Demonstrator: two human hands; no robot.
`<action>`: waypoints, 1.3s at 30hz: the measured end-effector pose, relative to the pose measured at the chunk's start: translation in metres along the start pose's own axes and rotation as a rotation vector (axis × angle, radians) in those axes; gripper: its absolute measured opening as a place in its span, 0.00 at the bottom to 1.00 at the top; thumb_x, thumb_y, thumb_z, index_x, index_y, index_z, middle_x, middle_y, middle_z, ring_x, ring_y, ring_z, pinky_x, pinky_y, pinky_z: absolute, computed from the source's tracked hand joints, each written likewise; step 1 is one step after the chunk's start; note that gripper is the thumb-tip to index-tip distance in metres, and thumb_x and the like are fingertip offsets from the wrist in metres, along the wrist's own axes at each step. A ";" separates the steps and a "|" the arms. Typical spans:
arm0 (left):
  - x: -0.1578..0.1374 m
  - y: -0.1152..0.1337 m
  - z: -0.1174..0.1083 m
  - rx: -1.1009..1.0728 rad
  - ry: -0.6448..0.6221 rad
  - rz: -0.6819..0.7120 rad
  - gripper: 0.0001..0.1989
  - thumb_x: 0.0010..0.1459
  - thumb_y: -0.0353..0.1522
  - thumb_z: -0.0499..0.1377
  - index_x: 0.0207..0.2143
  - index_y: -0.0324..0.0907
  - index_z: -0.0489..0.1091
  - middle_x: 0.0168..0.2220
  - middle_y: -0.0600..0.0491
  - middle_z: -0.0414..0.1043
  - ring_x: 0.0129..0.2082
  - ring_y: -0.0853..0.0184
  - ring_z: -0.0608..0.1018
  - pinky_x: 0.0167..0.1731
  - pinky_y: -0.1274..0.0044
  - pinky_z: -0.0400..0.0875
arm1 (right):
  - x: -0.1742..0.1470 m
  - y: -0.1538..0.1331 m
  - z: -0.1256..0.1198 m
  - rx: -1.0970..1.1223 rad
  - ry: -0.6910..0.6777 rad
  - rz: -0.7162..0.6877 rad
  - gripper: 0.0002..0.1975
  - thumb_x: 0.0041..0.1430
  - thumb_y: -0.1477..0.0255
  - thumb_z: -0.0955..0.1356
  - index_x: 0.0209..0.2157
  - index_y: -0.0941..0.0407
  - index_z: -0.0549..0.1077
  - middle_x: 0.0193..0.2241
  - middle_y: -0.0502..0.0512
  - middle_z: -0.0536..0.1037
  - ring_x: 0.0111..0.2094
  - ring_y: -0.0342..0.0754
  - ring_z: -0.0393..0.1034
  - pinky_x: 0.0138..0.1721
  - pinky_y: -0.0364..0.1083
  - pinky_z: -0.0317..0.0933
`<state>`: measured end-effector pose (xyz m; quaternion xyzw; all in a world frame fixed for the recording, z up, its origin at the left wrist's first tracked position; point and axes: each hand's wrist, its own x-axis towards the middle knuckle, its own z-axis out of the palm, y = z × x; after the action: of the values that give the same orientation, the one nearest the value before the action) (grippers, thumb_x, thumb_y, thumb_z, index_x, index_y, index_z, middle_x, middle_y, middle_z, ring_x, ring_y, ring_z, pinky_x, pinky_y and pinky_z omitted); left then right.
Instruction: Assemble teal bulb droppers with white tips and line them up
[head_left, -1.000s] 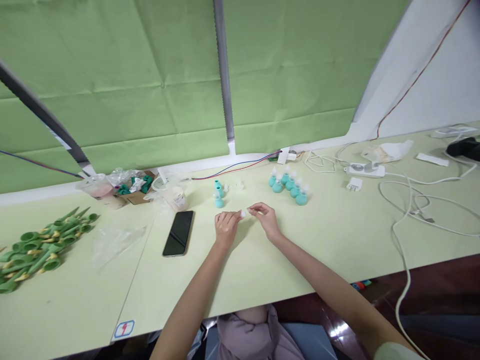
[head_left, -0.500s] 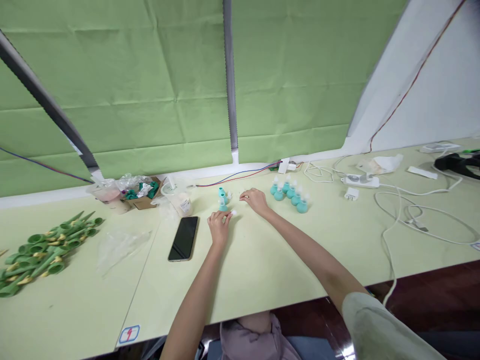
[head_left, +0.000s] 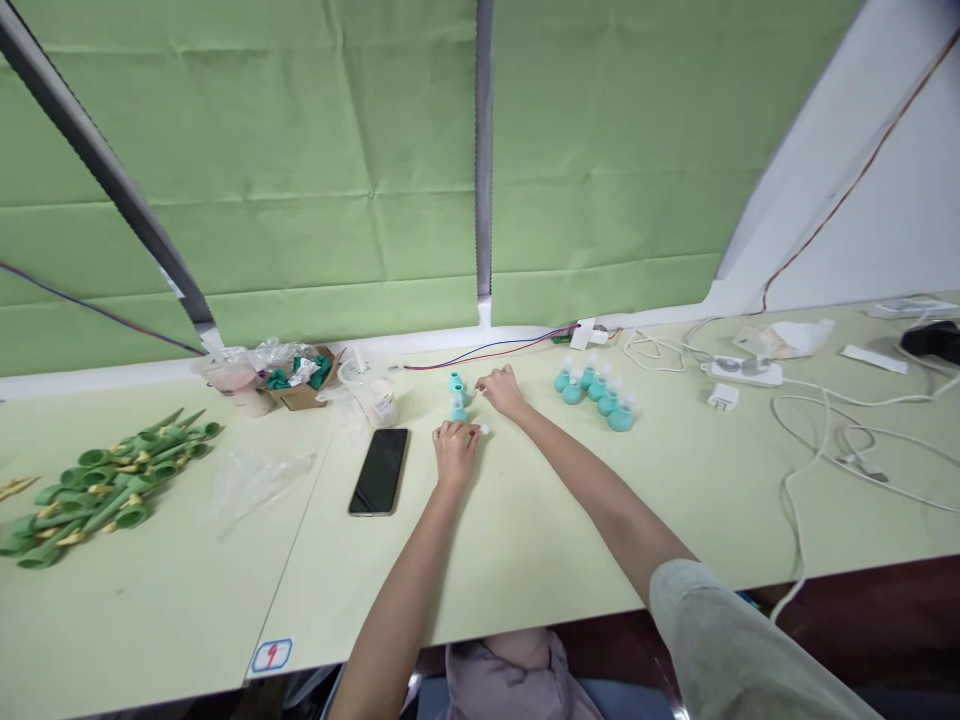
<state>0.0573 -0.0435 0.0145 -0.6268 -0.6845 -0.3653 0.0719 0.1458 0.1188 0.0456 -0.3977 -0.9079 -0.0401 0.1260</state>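
Note:
My left hand (head_left: 456,452) is closed in a pinch, with a small white translucent piece (head_left: 484,430) showing at its fingertips. Just beyond it stand a few small teal bottle-like pieces (head_left: 458,396), the nearest one with a whitish top, the others open at the top. My right hand (head_left: 501,392) has its fingertips pressed together right beside these pieces; whatever is between them is too small to name. To its right stands a group of several teal squat bottles (head_left: 619,417), each topped with a translucent white tip.
A black phone (head_left: 379,472) lies left of my left hand. Farther left are a plastic bag (head_left: 259,485), lidded cups (head_left: 371,395), a small cardboard box (head_left: 304,396) and a pile of green tube-like pieces (head_left: 112,490). White cables (head_left: 799,480) and a power strip (head_left: 742,370) lie right.
My right hand has moved a little left, closer to the teal pieces. My left hand keeps its pinch on the white piece. The whole view has shifted slightly.

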 end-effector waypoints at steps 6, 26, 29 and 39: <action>0.000 -0.001 0.000 -0.004 -0.028 -0.001 0.07 0.56 0.35 0.54 0.33 0.48 0.73 0.33 0.55 0.73 0.37 0.66 0.69 0.39 0.72 0.56 | 0.003 0.015 0.004 -0.072 -0.001 -0.014 0.12 0.55 0.78 0.63 0.36 0.53 0.75 0.31 0.58 0.77 0.39 0.50 0.64 0.43 0.51 0.40; 0.001 0.000 0.001 -0.017 -0.026 -0.006 0.07 0.56 0.34 0.55 0.32 0.47 0.73 0.33 0.54 0.74 0.37 0.66 0.69 0.38 0.71 0.56 | -0.002 0.019 -0.007 -0.125 0.146 -0.111 0.14 0.56 0.78 0.60 0.36 0.53 0.75 0.35 0.56 0.77 0.43 0.52 0.58 0.51 0.56 0.32; 0.001 0.001 0.001 -0.014 -0.039 -0.008 0.07 0.56 0.34 0.54 0.32 0.47 0.73 0.34 0.54 0.74 0.37 0.65 0.69 0.38 0.71 0.56 | 0.003 0.028 -0.021 -0.112 0.196 -0.092 0.15 0.59 0.77 0.59 0.35 0.53 0.76 0.36 0.56 0.76 0.43 0.52 0.55 0.47 0.55 0.35; 0.001 0.002 -0.002 -0.014 -0.065 -0.021 0.08 0.57 0.34 0.53 0.33 0.47 0.73 0.34 0.53 0.74 0.38 0.65 0.69 0.39 0.71 0.57 | 0.007 0.022 -0.023 -0.243 0.000 -0.182 0.05 0.51 0.71 0.68 0.29 0.54 0.77 0.42 0.59 0.69 0.46 0.54 0.52 0.43 0.52 0.39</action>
<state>0.0585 -0.0438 0.0174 -0.6315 -0.6904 -0.3503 0.0413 0.1619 0.1345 0.0692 -0.3263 -0.9287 -0.1608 0.0726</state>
